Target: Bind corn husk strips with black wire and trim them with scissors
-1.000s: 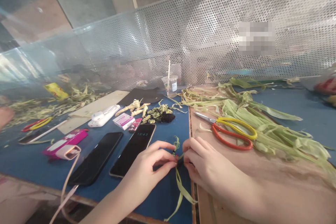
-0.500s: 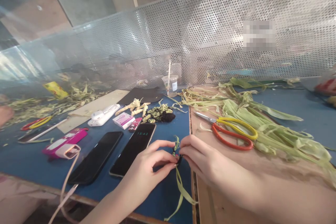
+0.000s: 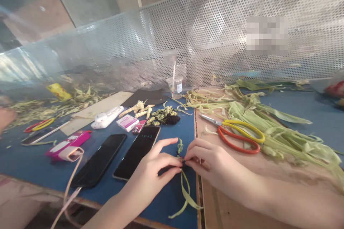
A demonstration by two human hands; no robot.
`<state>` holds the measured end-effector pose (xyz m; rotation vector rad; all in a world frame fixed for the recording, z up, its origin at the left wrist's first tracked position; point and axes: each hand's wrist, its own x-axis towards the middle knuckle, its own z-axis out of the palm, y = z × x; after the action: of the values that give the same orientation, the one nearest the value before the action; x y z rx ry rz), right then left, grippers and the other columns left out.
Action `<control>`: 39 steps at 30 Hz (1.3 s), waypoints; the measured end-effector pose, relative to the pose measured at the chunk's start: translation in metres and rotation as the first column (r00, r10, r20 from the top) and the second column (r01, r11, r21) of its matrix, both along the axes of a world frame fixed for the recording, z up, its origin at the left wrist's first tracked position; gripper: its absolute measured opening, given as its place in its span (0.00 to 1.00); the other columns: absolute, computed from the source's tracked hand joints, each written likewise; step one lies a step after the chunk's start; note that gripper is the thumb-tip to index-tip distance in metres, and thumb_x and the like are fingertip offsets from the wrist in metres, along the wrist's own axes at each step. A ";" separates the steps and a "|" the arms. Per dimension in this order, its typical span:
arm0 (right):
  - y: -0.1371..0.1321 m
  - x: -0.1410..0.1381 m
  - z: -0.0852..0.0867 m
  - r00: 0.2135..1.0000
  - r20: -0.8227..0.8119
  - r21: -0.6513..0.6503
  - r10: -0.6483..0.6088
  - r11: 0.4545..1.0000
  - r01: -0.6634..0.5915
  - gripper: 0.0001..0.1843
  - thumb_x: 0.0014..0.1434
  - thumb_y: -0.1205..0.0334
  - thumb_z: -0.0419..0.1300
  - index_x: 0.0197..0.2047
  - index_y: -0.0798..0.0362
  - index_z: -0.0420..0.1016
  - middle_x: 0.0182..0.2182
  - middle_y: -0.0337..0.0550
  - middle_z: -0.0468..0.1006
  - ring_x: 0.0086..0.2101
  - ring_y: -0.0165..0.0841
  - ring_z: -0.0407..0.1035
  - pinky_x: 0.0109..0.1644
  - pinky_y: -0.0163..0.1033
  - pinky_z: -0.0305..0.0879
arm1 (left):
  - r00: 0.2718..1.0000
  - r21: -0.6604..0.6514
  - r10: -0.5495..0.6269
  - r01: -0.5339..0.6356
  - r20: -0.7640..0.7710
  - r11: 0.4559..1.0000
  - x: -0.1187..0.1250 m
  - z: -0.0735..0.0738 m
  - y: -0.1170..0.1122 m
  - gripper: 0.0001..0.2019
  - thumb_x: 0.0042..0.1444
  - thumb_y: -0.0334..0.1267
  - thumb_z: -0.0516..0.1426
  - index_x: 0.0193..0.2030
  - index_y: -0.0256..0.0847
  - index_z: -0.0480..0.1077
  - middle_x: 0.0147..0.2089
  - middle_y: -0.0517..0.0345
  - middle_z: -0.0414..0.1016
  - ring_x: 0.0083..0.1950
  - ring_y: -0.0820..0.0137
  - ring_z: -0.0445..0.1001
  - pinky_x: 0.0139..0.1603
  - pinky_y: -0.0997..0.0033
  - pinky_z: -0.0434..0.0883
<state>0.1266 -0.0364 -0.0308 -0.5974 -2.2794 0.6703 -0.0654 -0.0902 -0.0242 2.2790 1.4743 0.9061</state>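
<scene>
My left hand [image 3: 158, 166] pinches a thin strip of green corn husk [image 3: 185, 186], its index finger stretched out along one side. The husk's knotted upper end [image 3: 180, 146] stands up between my hands, and two loose tails hang down toward the table's front edge. Close against it, my right hand [image 3: 208, 157] has thumb and fingers pressed together on a short dark strand [image 3: 184, 163]; its full shape is hidden by the fingertips. Right of my right hand lie scissors [image 3: 239, 136] with red and yellow handles, on top of a board.
Two black phones [image 3: 137, 154] [image 3: 99, 161], a pink device [image 3: 68, 145] with a cable and a small box [image 3: 127, 123] lie to the left. Behind are braided husk pieces [image 3: 162, 115], a plastic cup [image 3: 176, 87] and a perforated screen [image 3: 161, 35]. Husk leaves [image 3: 274, 132] cover the right. Another person's hand [image 3: 6, 118] shows far left.
My right hand's fingertips have shifted slightly, and the dark strand now lies more level between both hands. My left hand keeps its pinch on the husk in nearly the same place.
</scene>
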 end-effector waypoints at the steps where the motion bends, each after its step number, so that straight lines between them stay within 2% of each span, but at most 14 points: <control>1: -0.001 -0.001 0.000 1.000 0.010 -0.005 -0.014 1.000 0.014 0.09 0.54 0.75 0.55 0.33 0.53 0.71 0.33 0.38 0.70 0.34 0.26 0.66 0.39 0.30 0.64 | 1.000 0.019 -0.005 0.005 -0.009 1.000 0.000 0.000 0.001 0.07 0.54 0.30 0.55 0.32 0.43 0.74 0.49 0.52 0.69 0.57 0.62 0.64 0.49 0.69 0.69; 4: -0.003 -0.001 0.002 0.994 0.068 0.004 -0.080 0.997 0.080 0.08 0.53 0.75 0.55 0.32 0.53 0.71 0.29 0.37 0.69 0.33 0.27 0.64 0.37 0.31 0.62 | 1.000 0.002 0.012 -0.012 0.003 1.000 0.001 0.001 0.000 0.07 0.54 0.30 0.54 0.32 0.43 0.73 0.49 0.52 0.68 0.53 0.63 0.68 0.47 0.70 0.70; 8: -0.003 0.001 0.005 0.966 0.220 0.027 -0.135 0.991 0.132 0.09 0.48 0.77 0.54 0.27 0.53 0.68 0.26 0.36 0.69 0.30 0.28 0.62 0.34 0.32 0.59 | 0.994 -0.126 0.034 -0.021 0.102 0.992 -0.001 -0.001 -0.001 0.06 0.56 0.32 0.53 0.32 0.41 0.71 0.52 0.54 0.65 0.41 0.72 0.74 0.43 0.74 0.72; 12: -0.004 0.007 0.006 0.934 0.341 0.025 -0.109 0.994 0.107 0.09 0.45 0.77 0.51 0.27 0.53 0.64 0.25 0.36 0.68 0.27 0.27 0.60 0.29 0.31 0.55 | 0.968 -0.194 0.036 0.013 0.248 0.981 -0.002 -0.003 -0.001 0.06 0.57 0.34 0.51 0.34 0.40 0.68 0.51 0.54 0.64 0.43 0.72 0.73 0.47 0.73 0.71; 15: -0.005 0.009 0.009 0.925 0.369 0.008 -0.085 0.996 0.088 0.08 0.47 0.76 0.51 0.27 0.54 0.65 0.26 0.36 0.70 0.27 0.26 0.61 0.30 0.30 0.54 | 0.962 -0.214 0.021 0.039 0.274 0.976 -0.002 0.000 -0.002 0.06 0.58 0.34 0.51 0.34 0.41 0.68 0.50 0.55 0.65 0.44 0.72 0.73 0.46 0.74 0.71; 19: -0.006 0.010 0.013 0.924 0.382 0.005 -0.023 1.000 0.022 0.08 0.50 0.74 0.52 0.28 0.53 0.67 0.28 0.37 0.72 0.30 0.26 0.64 0.32 0.29 0.56 | 0.990 -0.148 0.001 0.020 0.139 0.989 -0.005 0.005 -0.005 0.03 0.56 0.35 0.54 0.36 0.44 0.69 0.50 0.58 0.67 0.50 0.70 0.70 0.51 0.73 0.68; 23: -0.007 0.012 0.017 0.904 0.427 -0.027 0.032 0.999 -0.022 0.10 0.49 0.76 0.53 0.31 0.52 0.69 0.30 0.35 0.74 0.32 0.27 0.66 0.34 0.29 0.58 | 1.000 -0.111 0.012 -0.013 -0.008 0.994 -0.011 0.003 -0.013 0.16 0.57 0.36 0.53 0.52 0.53 0.61 0.55 0.62 0.66 0.56 0.71 0.65 0.57 0.71 0.63; 27: -0.010 0.015 0.023 0.880 0.472 -0.065 0.043 0.998 -0.014 0.12 0.49 0.77 0.54 0.32 0.51 0.69 0.31 0.35 0.75 0.32 0.27 0.67 0.32 0.28 0.58 | 0.992 -0.141 -0.063 0.048 -0.107 0.989 -0.014 -0.001 -0.014 0.21 0.59 0.33 0.51 0.57 0.56 0.55 0.57 0.64 0.65 0.57 0.72 0.64 0.57 0.71 0.62; 31: -0.012 0.018 0.026 0.862 0.500 -0.097 0.087 0.994 -0.044 0.11 0.50 0.78 0.55 0.31 0.52 0.69 0.30 0.33 0.75 0.29 0.24 0.67 0.30 0.26 0.58 | 0.981 -0.224 -0.146 0.115 -0.127 0.968 -0.013 0.010 -0.002 0.24 0.57 0.28 0.51 0.58 0.55 0.56 0.56 0.62 0.66 0.56 0.71 0.64 0.57 0.71 0.63; 34: -0.012 0.020 0.020 0.870 0.483 -0.039 0.102 0.995 -0.095 0.10 0.49 0.78 0.58 0.30 0.51 0.68 0.29 0.31 0.75 0.29 0.24 0.67 0.29 0.25 0.58 | 0.968 -0.242 -0.211 0.175 -0.134 0.955 -0.013 0.026 0.011 0.26 0.54 0.27 0.55 0.57 0.54 0.59 0.53 0.60 0.68 0.54 0.70 0.66 0.55 0.70 0.63; 37: -0.012 0.023 0.009 0.892 0.448 0.123 0.058 0.984 -0.125 0.08 0.51 0.75 0.59 0.29 0.52 0.67 0.28 0.33 0.74 0.29 0.26 0.67 0.29 0.27 0.59 | 0.945 -0.276 -0.297 0.251 -0.138 0.928 -0.013 0.039 0.024 0.22 0.53 0.32 0.58 0.55 0.52 0.64 0.48 0.58 0.72 0.52 0.68 0.67 0.53 0.69 0.65; 39: -0.012 0.026 0.003 0.902 0.431 0.231 0.021 0.964 -0.133 0.06 0.55 0.71 0.58 0.29 0.52 0.66 0.27 0.34 0.74 0.28 0.28 0.66 0.29 0.29 0.59 | 0.927 -0.285 -0.350 0.303 -0.130 0.909 -0.014 0.042 0.031 0.17 0.52 0.36 0.58 0.50 0.49 0.70 0.50 0.57 0.72 0.52 0.67 0.67 0.53 0.69 0.65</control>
<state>0.1521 -0.0480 -0.0280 -0.5713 -2.7547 0.2855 -0.0791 -0.0596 0.0180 2.3539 1.1388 0.3930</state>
